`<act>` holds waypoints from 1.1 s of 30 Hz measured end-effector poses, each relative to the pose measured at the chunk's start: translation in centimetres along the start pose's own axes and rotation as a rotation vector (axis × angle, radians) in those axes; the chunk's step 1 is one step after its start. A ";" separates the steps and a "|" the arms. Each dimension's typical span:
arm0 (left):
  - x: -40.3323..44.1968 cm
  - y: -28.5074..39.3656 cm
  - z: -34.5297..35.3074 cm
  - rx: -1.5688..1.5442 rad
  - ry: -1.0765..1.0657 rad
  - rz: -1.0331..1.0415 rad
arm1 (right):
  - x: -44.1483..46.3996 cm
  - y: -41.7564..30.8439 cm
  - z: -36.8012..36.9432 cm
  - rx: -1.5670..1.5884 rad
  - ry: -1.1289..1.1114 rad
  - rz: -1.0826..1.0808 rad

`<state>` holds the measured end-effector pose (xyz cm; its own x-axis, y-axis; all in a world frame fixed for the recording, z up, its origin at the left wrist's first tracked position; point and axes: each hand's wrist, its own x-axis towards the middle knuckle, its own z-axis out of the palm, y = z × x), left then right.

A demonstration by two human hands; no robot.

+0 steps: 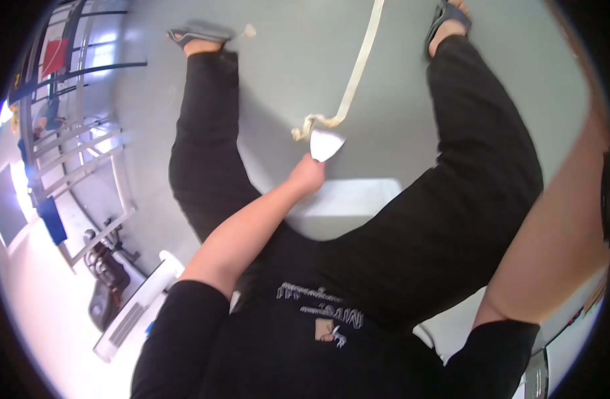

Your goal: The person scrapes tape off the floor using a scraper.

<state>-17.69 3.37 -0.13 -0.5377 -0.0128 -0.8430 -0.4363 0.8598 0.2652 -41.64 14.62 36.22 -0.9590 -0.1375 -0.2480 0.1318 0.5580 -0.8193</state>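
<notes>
Left hand, closed around one putty knife, holds the blade beside the crumpled end of one pale strip on grey floor.

strip: on floor, between legs | scraper: at strip's near end | slab: behind scraper
</notes>
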 end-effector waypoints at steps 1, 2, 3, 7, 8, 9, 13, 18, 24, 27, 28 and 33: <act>-1.1 2.1 -1.7 -0.189 0.148 0.045 | -0.4 -0.2 0.7 0.000 -0.056 0.080; -0.4 3.1 -2.0 -0.286 0.085 -0.154 | -1.0 -0.1 1.3 -0.027 -0.127 0.167; -1.7 2.1 -0.4 -0.272 0.038 -0.187 | -1.2 0.0 1.7 -0.065 -0.174 0.234; 1.6 2.3 -0.1 -0.225 0.135 -0.187 | 4.5 7.0 -4.1 -0.264 -0.078 0.172; 1.4 2.5 -1.0 -0.204 0.111 -0.200 | 5.7 11.2 -4.9 0.002 -0.245 -0.137; 0.6 2.5 -1.3 -0.184 0.070 -0.226 | 5.4 13.0 -4.6 0.273 -0.422 -0.431; -0.7 2.2 -1.3 -0.196 -0.048 -0.247 | 3.5 15.2 -2.0 0.086 -0.411 -0.575; 5.2 -7.9 10.2 0.236 0.385 0.534 | 0.3 9.4 2.6 -0.374 -0.687 -0.780; 0.5 3.9 -2.8 -0.169 -0.020 -0.194 | -13.6 5.8 7.3 -0.654 -1.265 -0.971; -2.1 4.2 -2.6 -0.179 -0.107 -0.255 | -13.3 5.2 2.6 -0.814 -1.223 -0.889; -0.8 2.9 -1.0 -0.186 -0.096 -0.247 | -12.3 5.5 0.2 -0.799 -1.127 -0.826; -0.7 4.3 -1.3 -0.315 -0.158 -0.263 | -6.1 6.3 -12.6 -0.609 -0.410 -0.627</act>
<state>-20.14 6.35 2.24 -0.2731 -0.1112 -0.9555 -0.7556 0.6396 0.1415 -38.09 29.30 39.15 -0.6335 -0.7655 -0.1125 -0.6377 0.5989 -0.4844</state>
